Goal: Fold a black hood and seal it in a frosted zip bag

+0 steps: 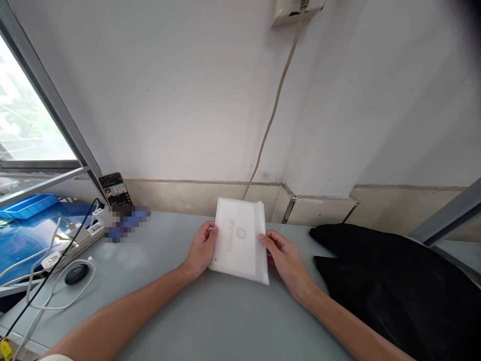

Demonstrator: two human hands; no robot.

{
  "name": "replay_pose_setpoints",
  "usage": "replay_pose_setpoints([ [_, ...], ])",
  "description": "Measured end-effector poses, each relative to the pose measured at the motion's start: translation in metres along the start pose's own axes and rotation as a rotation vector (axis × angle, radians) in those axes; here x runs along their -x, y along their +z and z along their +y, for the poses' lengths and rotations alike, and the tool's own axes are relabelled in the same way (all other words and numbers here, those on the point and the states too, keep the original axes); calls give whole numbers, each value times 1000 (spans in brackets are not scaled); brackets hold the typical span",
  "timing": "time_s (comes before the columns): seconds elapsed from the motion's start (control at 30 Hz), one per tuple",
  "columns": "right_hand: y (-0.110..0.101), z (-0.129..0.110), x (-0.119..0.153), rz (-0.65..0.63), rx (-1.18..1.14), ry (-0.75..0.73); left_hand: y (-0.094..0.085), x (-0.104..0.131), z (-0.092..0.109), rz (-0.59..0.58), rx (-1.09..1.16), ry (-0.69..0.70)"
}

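Observation:
A frosted white zip bag [235,250] with a grey round logo and lettering is held up over the grey table, tilted toward me. My left hand [203,248] grips its left edge, thumb on the front face. On the opposite edge, my right hand [283,255] pinches the bag between thumb and fingers. A bit of red shows by the right fingers; what it is I cannot make out. Whatever lies inside the bag, if anything, is hidden by the cloudy plastic.
Black cloth [391,286] covers the table's right side. At left are a phone [115,190] propped upright, a power strip [80,243] with cables, a black round object [76,274] and a blue tray [32,205]. A wall [188,100] stands behind the table [225,321].

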State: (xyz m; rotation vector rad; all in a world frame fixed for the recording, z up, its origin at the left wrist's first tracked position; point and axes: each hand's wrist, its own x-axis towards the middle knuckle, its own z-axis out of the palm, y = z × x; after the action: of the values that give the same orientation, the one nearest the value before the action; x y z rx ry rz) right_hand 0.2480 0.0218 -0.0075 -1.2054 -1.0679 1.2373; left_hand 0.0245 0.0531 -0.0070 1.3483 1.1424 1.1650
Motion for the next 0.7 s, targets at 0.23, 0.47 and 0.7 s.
replay_pose_setpoints([
  [0.23, -1, -2, 2, 5, 24, -60, -2, -1, 3, -85, 68, -32],
  [0.47, 0, -5, 13, 43, 114, -226, 4, 11, 8, -111, -31, 172],
  [0.7, 3, 1, 13, 35, 193, -287, 6, 13, 10, -28, -101, 160],
])
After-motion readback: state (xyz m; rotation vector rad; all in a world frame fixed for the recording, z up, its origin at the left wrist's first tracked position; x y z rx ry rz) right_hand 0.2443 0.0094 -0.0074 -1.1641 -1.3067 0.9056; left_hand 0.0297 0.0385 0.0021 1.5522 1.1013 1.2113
